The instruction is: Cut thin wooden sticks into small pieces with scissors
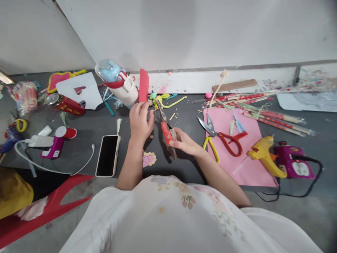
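Observation:
My right hand [183, 141] is closed around the red handles of a pair of pliers [165, 131], whose metal jaws point away from me. Just left of the jaws is my left hand [140, 119], with its fingers curled and their tips partly hidden; what they hold, if anything, cannot be made out. A red paper strip [144, 84] stands up behind its fingers, in front of the bottle. Short bits of wooden stick [172, 116] lie by the pliers. Near my left forearm is a small pink piece with a beaded-looking edge [149, 159].
A white bottle with a blue lid [123, 88] stands behind my left hand. A phone [107, 155] lies at left. On the right, scissors [221, 135] and a yellow glue gun [265, 154] rest on pink paper [223, 168]. Wrapped sticks [273, 121] and a purple power block [293, 163] lie beyond.

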